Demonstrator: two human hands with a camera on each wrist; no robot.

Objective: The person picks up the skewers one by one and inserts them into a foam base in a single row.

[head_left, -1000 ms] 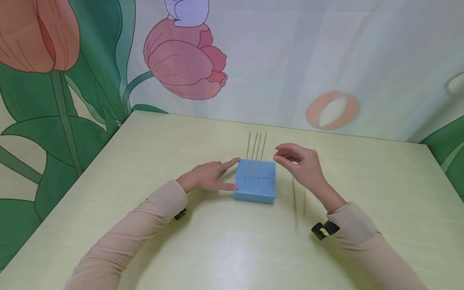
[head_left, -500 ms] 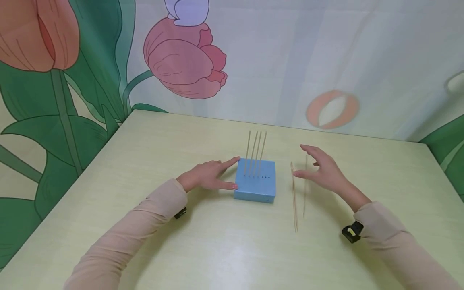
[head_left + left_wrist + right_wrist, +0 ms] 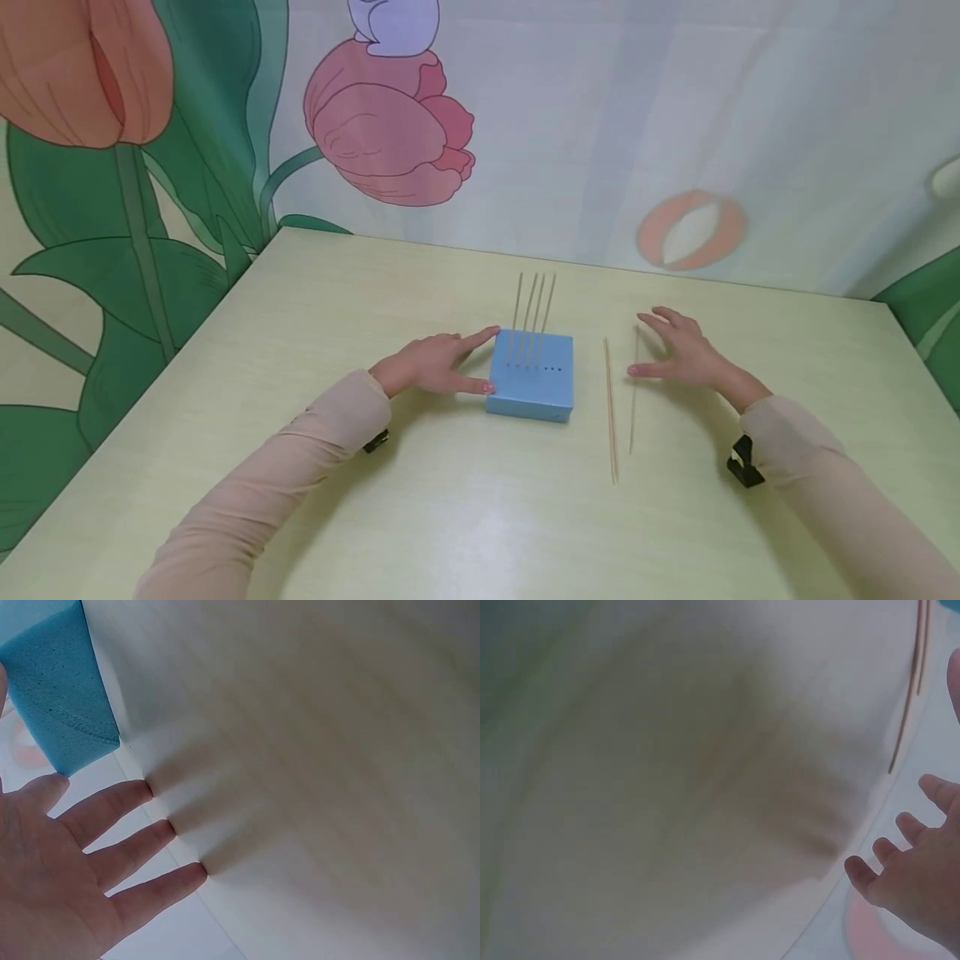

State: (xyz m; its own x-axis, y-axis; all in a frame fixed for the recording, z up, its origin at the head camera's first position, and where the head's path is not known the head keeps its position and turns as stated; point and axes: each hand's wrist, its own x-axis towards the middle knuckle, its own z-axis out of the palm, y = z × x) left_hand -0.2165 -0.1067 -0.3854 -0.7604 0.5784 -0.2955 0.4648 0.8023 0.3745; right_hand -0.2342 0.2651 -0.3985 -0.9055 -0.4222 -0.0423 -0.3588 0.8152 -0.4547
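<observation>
A blue foam block [image 3: 532, 390] sits on the table, with several thin bamboo skewers [image 3: 536, 308] standing upright in a row of holes. A few dark holes to their right hold none. My left hand [image 3: 431, 364] touches the block's left side with index finger and thumb, spread apart and straight. In the left wrist view, its other fingers [image 3: 124, 859] rest with their tips on the table beside the foam. My right hand [image 3: 682, 354] hovers over a single skewer [image 3: 633, 417] lying on the table, fingers apart and holding nothing.
Two more skewers [image 3: 611, 417] lie close together between the block and the single one. The pale wooden table [image 3: 420, 517] ends at the back against a curtain [image 3: 555, 150] printed with tulips.
My right hand has moved right, away from beside the block, and its fingers have spread as it came over the lying skewer. The left hand has stayed at the block.
</observation>
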